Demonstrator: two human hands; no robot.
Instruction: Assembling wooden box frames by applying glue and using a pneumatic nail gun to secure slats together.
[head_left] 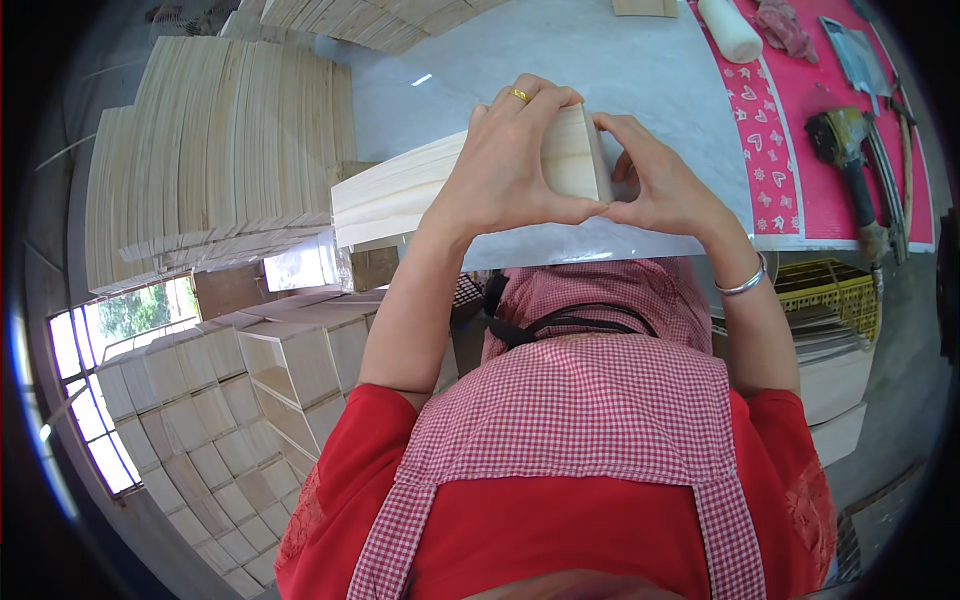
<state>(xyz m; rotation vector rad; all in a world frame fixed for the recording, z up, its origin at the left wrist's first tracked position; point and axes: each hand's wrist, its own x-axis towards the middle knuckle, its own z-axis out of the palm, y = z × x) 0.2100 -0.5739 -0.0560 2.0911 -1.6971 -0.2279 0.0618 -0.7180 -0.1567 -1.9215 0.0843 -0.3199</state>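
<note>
A long, pale wooden piece (400,190), box-like in shape, lies at the near edge of the table and points away to the left. My left hand (505,160) spans it from above near its right end, fingers on the far side and thumb on the near side. Across that right end stands a thin upright end board (598,160). My right hand (660,180) curves round this board, with fingertips at its far edge and thumb at its near edge, close to my left thumb. Whether the end board is fixed to the long piece, I cannot tell.
Tall stacks of thin boards (220,150) stand at the left. Below them are piled wooden boxes (200,430). On the right, a pink cloth (815,200) bears a nail-gun-like tool (850,160) and a white bottle (730,32). A yellow crate (820,290) sits lower right.
</note>
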